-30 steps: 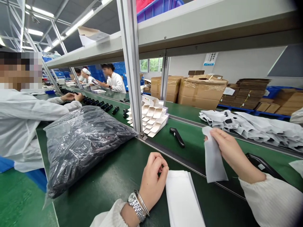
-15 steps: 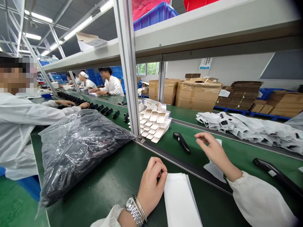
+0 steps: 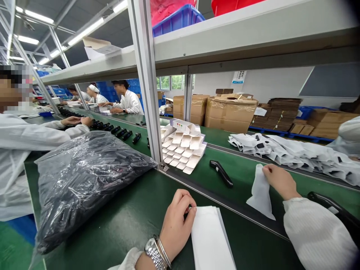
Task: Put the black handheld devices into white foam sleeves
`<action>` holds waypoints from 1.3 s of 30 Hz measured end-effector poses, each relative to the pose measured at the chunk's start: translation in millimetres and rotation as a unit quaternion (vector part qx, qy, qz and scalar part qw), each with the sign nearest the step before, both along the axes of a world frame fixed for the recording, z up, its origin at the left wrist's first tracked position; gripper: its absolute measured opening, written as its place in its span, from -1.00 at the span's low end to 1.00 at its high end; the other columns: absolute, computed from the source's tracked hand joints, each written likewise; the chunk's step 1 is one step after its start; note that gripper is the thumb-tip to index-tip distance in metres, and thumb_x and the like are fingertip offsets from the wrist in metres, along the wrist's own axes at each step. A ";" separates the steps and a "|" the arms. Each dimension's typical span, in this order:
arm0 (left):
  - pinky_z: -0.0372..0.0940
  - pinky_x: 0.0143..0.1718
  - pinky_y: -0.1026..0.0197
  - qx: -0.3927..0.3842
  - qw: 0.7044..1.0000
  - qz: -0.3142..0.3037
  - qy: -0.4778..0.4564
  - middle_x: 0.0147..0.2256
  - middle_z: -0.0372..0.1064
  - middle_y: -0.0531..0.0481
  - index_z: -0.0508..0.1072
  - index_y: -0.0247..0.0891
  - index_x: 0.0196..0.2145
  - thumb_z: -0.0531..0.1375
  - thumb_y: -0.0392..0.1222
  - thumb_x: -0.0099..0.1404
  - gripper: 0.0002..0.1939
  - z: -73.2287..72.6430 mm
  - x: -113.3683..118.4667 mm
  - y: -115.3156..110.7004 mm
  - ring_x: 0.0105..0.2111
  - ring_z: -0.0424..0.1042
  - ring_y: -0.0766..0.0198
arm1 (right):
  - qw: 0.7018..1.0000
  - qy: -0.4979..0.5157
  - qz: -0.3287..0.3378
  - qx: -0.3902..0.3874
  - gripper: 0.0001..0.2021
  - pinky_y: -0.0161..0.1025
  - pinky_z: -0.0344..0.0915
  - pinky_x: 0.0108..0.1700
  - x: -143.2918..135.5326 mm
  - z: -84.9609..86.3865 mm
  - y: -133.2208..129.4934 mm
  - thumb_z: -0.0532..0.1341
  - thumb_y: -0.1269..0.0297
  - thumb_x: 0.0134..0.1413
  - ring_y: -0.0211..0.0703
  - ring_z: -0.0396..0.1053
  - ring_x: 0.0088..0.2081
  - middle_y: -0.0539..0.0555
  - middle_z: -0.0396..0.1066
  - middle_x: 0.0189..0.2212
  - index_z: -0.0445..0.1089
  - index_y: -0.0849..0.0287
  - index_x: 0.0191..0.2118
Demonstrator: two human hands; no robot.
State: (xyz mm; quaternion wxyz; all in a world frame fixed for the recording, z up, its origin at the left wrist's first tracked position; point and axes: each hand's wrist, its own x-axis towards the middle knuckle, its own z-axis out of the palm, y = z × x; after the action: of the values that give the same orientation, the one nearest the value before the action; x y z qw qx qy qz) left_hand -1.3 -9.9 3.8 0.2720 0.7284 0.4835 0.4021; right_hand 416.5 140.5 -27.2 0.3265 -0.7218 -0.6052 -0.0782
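Note:
My left hand [image 3: 178, 217] is closed in a pinch at the top left corner of a flat stack of white cloth pouches [image 3: 210, 234]. A watch and bangles circle that wrist. To the right, my right hand [image 3: 281, 182] has its thumb and fingertips together on the upper right corner of a single white pouch [image 3: 260, 193], which lies wrinkled on the green belt. Left of this pouch rests a black angled handheld device [image 3: 221, 173]. Another black device [image 3: 332, 206] sits partly behind my right sleeve.
A clear plastic bag of dark items [image 3: 92, 183] covers the bench at left. Open white boxes [image 3: 184, 146] are piled by the metal post [image 3: 144, 78]. White wrapped pieces [image 3: 295, 157] line the far side. Co-workers sit at left; one person's hands [image 3: 77, 120] are beside black devices.
My right hand has moved right and its fingers have closed at the white pouch's corner, leaving more of the pouch in sight. My left hand stays at the stack. The view has shifted slightly.

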 end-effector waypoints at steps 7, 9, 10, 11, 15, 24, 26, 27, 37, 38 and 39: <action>0.19 -0.40 0.27 -0.002 1.000 0.009 -0.005 -0.20 0.23 -0.01 0.33 -0.20 -0.34 0.03 -0.40 0.31 -0.84 -2.2 0.8 -2.2 -0.38 0.26 0.31 | 0.992 0.017 0.120 0.029 -0.69 -0.10 0.29 -0.26 -69.0 3.3 -8.8 0.01 0.20 0.19 0.05 0.42 -0.22 0.28 0.35 0.02 0.38 0.10 -0.04; 0.21 -0.37 0.27 -0.001 1.000 0.009 -0.004 -0.20 0.23 0.00 0.33 -0.19 -0.34 0.04 -0.41 0.29 -0.84 -3.4 0.5 -2.5 -0.37 0.27 0.31 | 0.976 0.030 0.208 0.047 -0.73 -0.10 0.30 -0.17 -101.4 2.6 -16.2 0.01 0.18 0.21 0.04 0.40 -0.13 0.19 0.38 -0.03 0.40 0.06 -0.11; 0.22 -0.35 0.27 0.000 1.000 0.010 -0.003 -0.20 0.24 0.00 0.33 -0.19 -0.34 0.05 -0.42 0.28 -0.84 -3.9 0.3 -2.7 -0.36 0.27 0.31 | 0.966 0.038 0.252 0.046 -0.75 -0.10 0.31 -0.14 -118.3 2.5 -21.4 0.01 0.18 0.22 0.03 0.40 -0.11 0.16 0.39 -0.06 0.40 0.05 -0.15; 0.23 -0.34 0.26 0.001 1.000 0.011 -0.001 -0.20 0.24 0.00 0.33 -0.19 -0.34 0.05 -0.43 0.27 -0.84 -4.1 0.0 -2.8 -0.35 0.28 0.31 | 0.954 0.046 0.293 0.037 -0.76 -0.10 0.31 -0.12 -134.9 2.7 -27.5 0.01 0.18 0.23 0.02 0.40 -0.10 0.14 0.41 -0.08 0.41 0.04 -0.18; 0.23 -0.32 0.26 0.001 1.000 0.011 0.010 -0.20 0.24 0.01 0.34 -0.19 -0.33 0.06 -0.44 0.25 -0.83 -4.1 -0.8 -3.1 -0.35 0.27 0.32 | 0.902 0.080 0.421 -0.058 -0.78 -0.13 0.34 -0.12 -185.3 3.0 -53.0 0.02 0.22 0.26 -0.04 0.43 -0.17 0.08 0.45 -0.20 0.42 0.01 -0.21; 0.24 -0.34 0.29 -0.007 0.999 0.008 0.031 -0.20 0.23 0.04 0.35 -0.18 -0.31 0.10 -0.44 0.19 -0.81 -9.4 -1.3 -3.7 -0.38 0.27 0.35 | 0.862 0.120 0.462 -0.168 -0.75 -0.15 0.34 -0.15 -197.2 -7.0 -62.7 0.02 0.15 0.28 -0.06 0.43 -0.24 0.05 0.45 -0.27 0.43 0.02 -0.26; 0.24 -0.36 0.29 -0.015 0.999 0.006 0.039 -0.19 0.23 0.04 0.36 -0.19 -0.31 0.11 -0.43 0.19 -0.83 -11.1 -1.7 -3.4 -0.41 0.26 0.36 | 0.863 0.100 0.464 -0.172 -0.73 -0.15 0.33 -0.14 -196.9 -7.3 -62.9 -0.01 0.15 0.30 -0.05 0.43 -0.22 0.06 0.44 -0.25 0.42 0.01 -0.25; 0.24 -0.36 0.30 -0.018 0.999 0.007 0.042 -0.20 0.24 0.04 0.36 -0.19 -0.31 0.12 -0.42 0.18 -0.83 -11.7 -1.8 -3.3 -0.42 0.26 0.37 | 0.862 0.092 0.466 -0.175 -0.73 -0.14 0.33 -0.14 -196.9 -7.7 -62.9 -0.02 0.15 0.31 -0.05 0.42 -0.21 0.06 0.43 -0.23 0.41 0.00 -0.24; 0.25 -0.33 0.29 -0.035 0.998 0.007 0.053 -0.21 0.24 0.06 0.36 -0.19 -0.31 0.15 -0.39 0.20 -0.86 -12.2 -1.6 -3.0 -0.41 0.27 0.38 | 0.859 0.061 0.469 -0.193 -0.75 -0.13 0.32 -0.10 -197.7 -11.2 -61.5 -0.06 0.19 0.32 -0.05 0.41 -0.16 0.06 0.40 -0.20 0.35 0.00 -0.22; 0.25 -0.32 0.29 -0.035 0.998 0.006 0.054 -0.21 0.24 0.06 0.36 -0.19 -0.30 0.15 -0.39 0.20 -0.86 -12.5 -1.9 -3.0 -0.41 0.28 0.37 | 0.859 0.060 0.470 -0.194 -0.75 -0.13 0.32 -0.10 -197.7 -11.0 -61.6 -0.06 0.19 0.32 -0.05 0.42 -0.16 0.06 0.40 -0.21 0.34 0.00 -0.23; 0.25 -0.32 0.28 -0.035 0.998 0.005 0.055 -0.20 0.25 0.06 0.36 -0.18 -0.30 0.15 -0.38 0.20 -0.86 -13.0 -2.1 -3.0 -0.41 0.28 0.37 | 0.859 0.058 0.469 -0.195 -0.75 -0.13 0.32 -0.10 -197.8 -10.9 -61.6 -0.07 0.19 0.32 -0.06 0.41 -0.17 0.06 0.40 -0.21 0.34 0.00 -0.23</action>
State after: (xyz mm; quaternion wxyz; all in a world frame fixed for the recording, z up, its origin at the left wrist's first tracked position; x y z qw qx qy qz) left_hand -3.4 -12.9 -9.2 0.2686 0.7371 0.5149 0.3456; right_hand 218.7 78.9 -38.1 0.2119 -0.4042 -0.8550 0.2463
